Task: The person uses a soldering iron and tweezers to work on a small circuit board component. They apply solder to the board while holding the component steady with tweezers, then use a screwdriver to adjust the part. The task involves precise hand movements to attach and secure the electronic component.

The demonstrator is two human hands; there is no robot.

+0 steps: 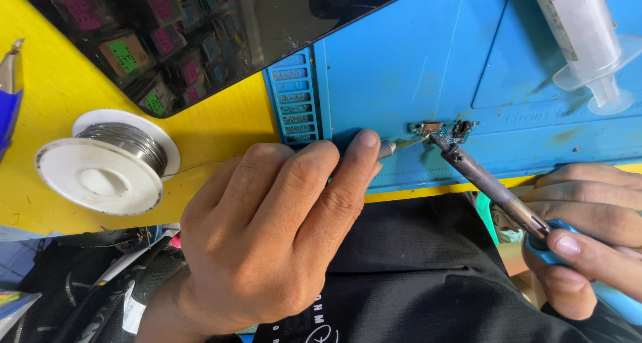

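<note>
We are soldering a small board (441, 129), which lies flat on the blue mat (414, 62) close to the mat's near edge. The iron (488, 182) comes in from the lower right, its tip resting on or just at the board's middle; the view is too small for us to tell which pad it touches. From the left, tweezers (401, 144) reach in low, their points at the board's left end, seemingly pinning it or holding a part there.

Our left hand (267, 236) is closed around the tweezers, fingers (354, 162) pinched narrow on the shaft. Our right hand (588, 236) grips the iron's blue handle, fingers wrapped around it.

We judge the step to be mid-joint: heat applied, the piece held steady. The next move calls for stillness in the left hand and only a tiny shift of the tip, since both tools meet on one very small target.

Room is tight towards us. The board sits just beside the mat's near edge, with a yellow strip of counter (221, 129) and then our lap below, so a slip could send it off. Behind the board the mat lies open up to a syringe (582, 35) at the upper right, well apart. To the left, past the mat's ribbed border, a solder spool (107, 162) stands on the counter, a wire trailing from it toward our left hand, and a dark screen (200, 35) leans above it.
</note>
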